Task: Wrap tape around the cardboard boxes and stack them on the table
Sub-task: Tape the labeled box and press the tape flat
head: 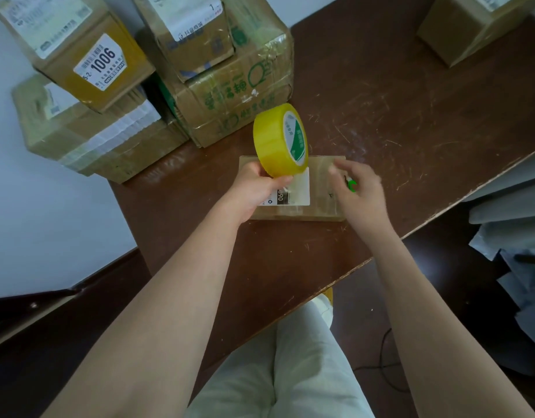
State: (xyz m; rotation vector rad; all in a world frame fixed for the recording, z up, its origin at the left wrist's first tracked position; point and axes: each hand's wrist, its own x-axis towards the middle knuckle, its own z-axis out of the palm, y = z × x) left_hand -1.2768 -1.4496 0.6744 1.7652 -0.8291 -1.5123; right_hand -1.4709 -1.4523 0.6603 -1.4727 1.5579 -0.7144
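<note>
Fingers of the left hand grip the yellow tape roll, held on edge above a small flat box. The right hand, blurred, hovers loosely spread over that box. Stacked boxes sit at ten o'clock on the brown surface.

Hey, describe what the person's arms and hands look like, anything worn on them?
Both arms are bare from the frame's bottom edge to the fingers: no sleeves, gloves, watch, or rings visible on the left hand or the right hand. The right hand's fingers are slightly blurred.
</note>
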